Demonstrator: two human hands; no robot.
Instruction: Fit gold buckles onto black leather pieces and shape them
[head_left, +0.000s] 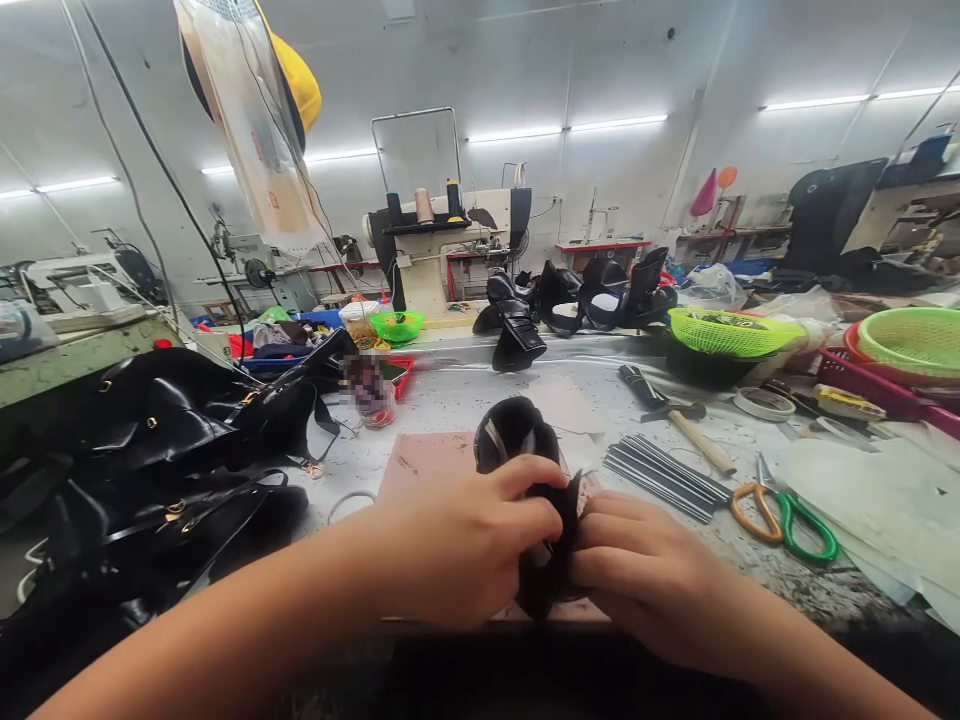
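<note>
My left hand (480, 535) grips a curved black leather piece, which looks like a shoe upper (517, 425), with its fingers hooked over the near edge. On the other side, my right hand (649, 565) pinches the same piece, its fingers bent and partly hidden behind the raised flap. The upper stands over a pinkish board (427, 460) at the table's front edge. Right of my hands lies a bundle of black strips with pale edges (667, 475). Beyond it are a hammer (701, 440) with a wooden handle and scissors (784, 515) with orange and green handles.
Glossy black leather pieces with gold fittings (172, 430) pile up at left. Several similar black uppers (559, 300) stand at the back, before a sewing machine (450, 240). Green baskets (735, 332), a tape roll (763, 403) and pale sheets (877, 500) lie at right.
</note>
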